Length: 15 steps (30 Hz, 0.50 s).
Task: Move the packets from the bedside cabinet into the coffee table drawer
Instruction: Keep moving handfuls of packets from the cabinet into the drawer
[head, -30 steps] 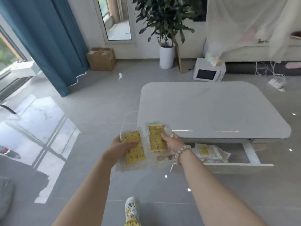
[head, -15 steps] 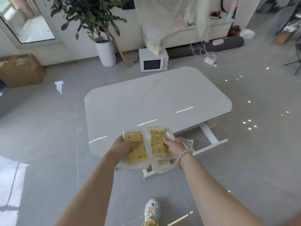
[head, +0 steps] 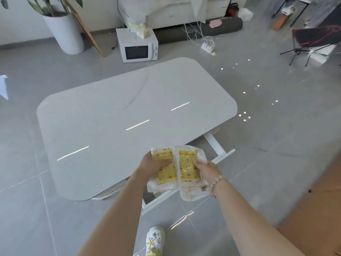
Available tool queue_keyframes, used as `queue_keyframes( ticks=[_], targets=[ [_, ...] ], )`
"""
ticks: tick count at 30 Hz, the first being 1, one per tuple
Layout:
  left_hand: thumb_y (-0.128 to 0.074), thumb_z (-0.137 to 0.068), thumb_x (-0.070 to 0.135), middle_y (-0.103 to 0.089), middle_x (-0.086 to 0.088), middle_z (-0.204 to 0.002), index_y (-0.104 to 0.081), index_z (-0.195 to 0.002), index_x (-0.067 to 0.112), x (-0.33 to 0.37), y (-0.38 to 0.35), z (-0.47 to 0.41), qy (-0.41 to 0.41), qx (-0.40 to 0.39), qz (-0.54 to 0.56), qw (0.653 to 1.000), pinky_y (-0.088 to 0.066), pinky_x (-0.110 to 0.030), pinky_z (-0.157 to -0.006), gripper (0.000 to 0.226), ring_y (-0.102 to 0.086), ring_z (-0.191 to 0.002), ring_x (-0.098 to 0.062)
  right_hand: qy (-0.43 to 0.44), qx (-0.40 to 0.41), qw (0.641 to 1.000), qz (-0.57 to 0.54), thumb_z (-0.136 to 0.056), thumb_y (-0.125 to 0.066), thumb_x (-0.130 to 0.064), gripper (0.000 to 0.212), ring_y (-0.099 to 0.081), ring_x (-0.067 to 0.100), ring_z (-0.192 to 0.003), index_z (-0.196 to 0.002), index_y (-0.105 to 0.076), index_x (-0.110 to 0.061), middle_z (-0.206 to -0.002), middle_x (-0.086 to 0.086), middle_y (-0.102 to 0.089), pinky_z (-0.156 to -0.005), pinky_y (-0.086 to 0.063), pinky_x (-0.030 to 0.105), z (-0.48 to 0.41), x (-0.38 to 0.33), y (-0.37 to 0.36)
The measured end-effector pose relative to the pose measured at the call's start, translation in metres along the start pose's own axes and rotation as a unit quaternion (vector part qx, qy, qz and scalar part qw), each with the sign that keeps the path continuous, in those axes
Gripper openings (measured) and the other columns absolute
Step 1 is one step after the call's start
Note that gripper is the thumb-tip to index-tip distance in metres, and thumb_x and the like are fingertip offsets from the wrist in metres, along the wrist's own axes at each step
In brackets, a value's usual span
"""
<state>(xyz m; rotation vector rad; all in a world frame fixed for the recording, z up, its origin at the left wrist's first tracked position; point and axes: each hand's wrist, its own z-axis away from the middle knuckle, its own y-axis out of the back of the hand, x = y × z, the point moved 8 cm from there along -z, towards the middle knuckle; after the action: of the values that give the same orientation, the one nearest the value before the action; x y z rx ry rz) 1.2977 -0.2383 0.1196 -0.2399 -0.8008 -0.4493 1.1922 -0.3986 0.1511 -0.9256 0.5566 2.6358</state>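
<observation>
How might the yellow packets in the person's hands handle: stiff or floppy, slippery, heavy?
Probably floppy: the packets droop below the left hand and right hand. Likely slippery: their wrappers look glossy. Seemingly light: loose grips hold several.

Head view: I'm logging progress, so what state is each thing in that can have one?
Coffee table drawer: pulled open.
Packets: held in both hands, not yet in the drawer.
Left hand: grips the left-side packets.
Right hand: grips the right-side packets.
Microwave: door closed.
</observation>
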Motion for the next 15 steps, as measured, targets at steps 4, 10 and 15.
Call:
queue_keyframes(
  ticks=[4,10,15],
  targets=[
    [-0.072,-0.080,0.005,-0.068,-0.001,-0.087,-0.062,-0.088,0.018,-0.018,-0.011,-0.012,0.022,0.005,0.010,1.000,-0.054,-0.025,-0.062,0.019,-0.066,-0.076,-0.015,-0.025,-0.005,1.000,-0.007,-0.097,-0.050,-0.024,0.019,-0.057,0.002,-0.067,-0.108,-0.060,-0.012,-0.079,-0.007,-0.063,-0.038,-0.041,0.009,-0.019,0.014,0.004],
    [-0.075,-0.077,0.005,-0.071,-0.003,-0.091,-0.064,-0.091,0.017,-0.062,-0.018,-0.058,0.073,0.043,0.015,0.996,-0.056,-0.031,-0.069,0.021,-0.068,-0.080,-0.018,-0.067,-0.041,0.997,0.005,-0.096,-0.052,-0.024,0.026,-0.061,0.003,-0.072,-0.115,-0.062,-0.010,-0.088,-0.003,-0.068,-0.044,-0.042,0.010,-0.081,0.045,-0.006],
    [-0.075,-0.078,0.011,-0.070,0.002,-0.087,-0.064,-0.089,0.021,-0.117,-0.010,-0.118,0.105,0.131,0.037,0.985,-0.054,-0.031,-0.068,0.019,-0.068,-0.079,-0.015,-0.081,-0.093,0.990,0.070,-0.094,-0.054,-0.029,0.024,-0.061,0.015,-0.096,-0.114,-0.059,-0.016,-0.115,0.003,-0.063,-0.060,-0.046,0.017,-0.169,0.073,-0.039]
  ],
)
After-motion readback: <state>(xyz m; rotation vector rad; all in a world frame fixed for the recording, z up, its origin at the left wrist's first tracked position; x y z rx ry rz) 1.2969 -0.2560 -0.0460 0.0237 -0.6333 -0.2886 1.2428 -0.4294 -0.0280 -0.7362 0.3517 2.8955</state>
